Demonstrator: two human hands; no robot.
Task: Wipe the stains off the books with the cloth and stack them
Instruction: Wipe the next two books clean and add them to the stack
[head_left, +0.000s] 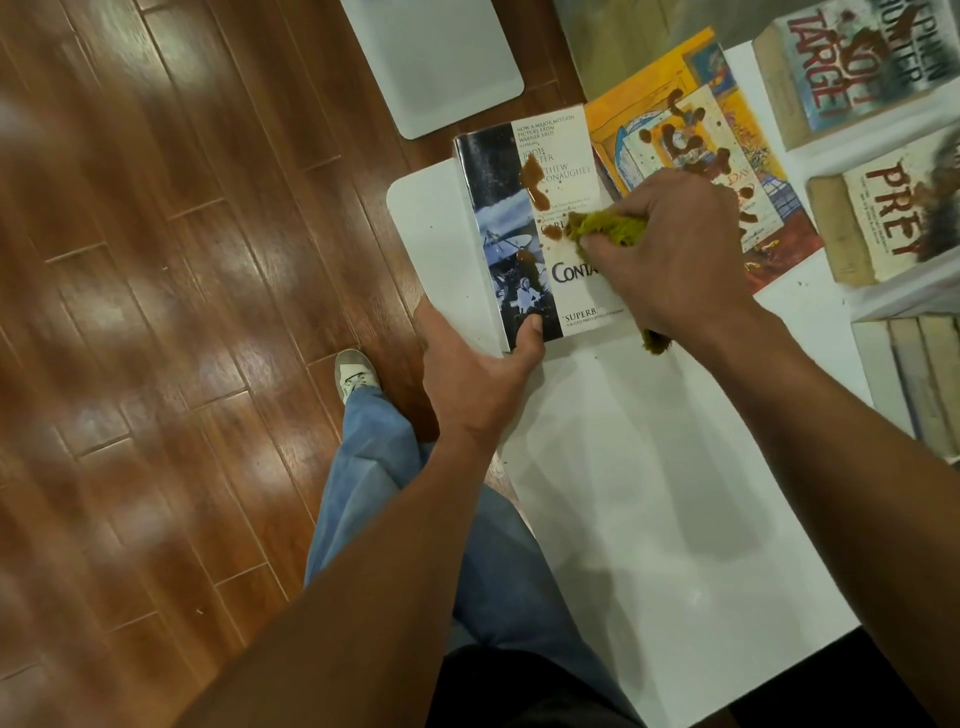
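Bright overhead light, blurred edges

a home room: glossy wood-plank floor (156, 312), low white table (649, 467), scattered paperbacks (883, 208)

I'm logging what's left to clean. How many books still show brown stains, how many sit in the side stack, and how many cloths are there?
Stained books: 4: Contact, the yellow picture book, Soft Target, Prey
Books in the side stack: cannot tell, partly cut off
Green cloth: 1
Total countable: 5
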